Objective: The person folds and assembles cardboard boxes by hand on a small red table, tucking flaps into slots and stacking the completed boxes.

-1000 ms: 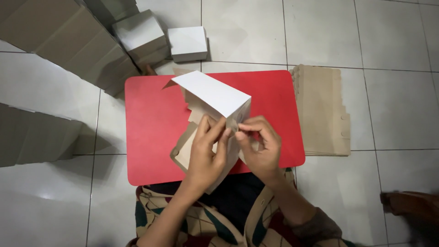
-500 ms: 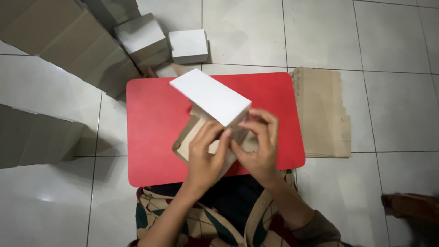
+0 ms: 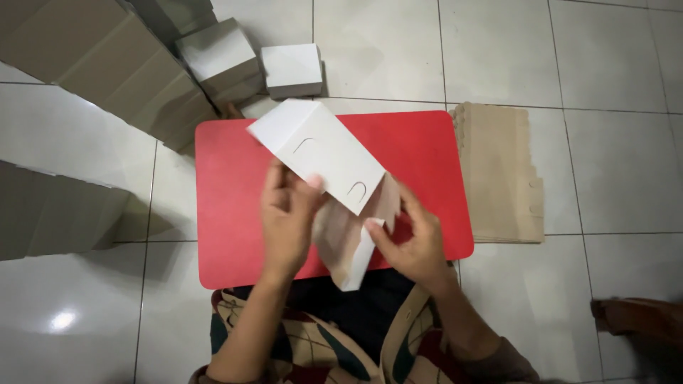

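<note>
A red bench (image 3: 235,213) sits on the pale tiled floor (image 3: 612,64) beneath the grip. Right of the grip, a stack of flat brown cardboard sheets (image 3: 498,171) lies on the tiles. Beyond the grip, past the bench's far edge, folded white boxes (image 3: 292,67) rest on the floor.

Left hand (image 3: 288,217): back of hand toward the camera, forearm bare, running up from the near edge at a slight rightward lean. Fingers (image 3: 279,186) extended toward the far side, held loosely together; thumb tip out to the right (nail visible). Right hand (image 3: 413,245): sits nearer and to the right of the left, the two apart. Fingers curled, thumb pointing left. Right forearm angles in from the near right, brown sleeve at its near end. Both wrists roughly straight.
</note>
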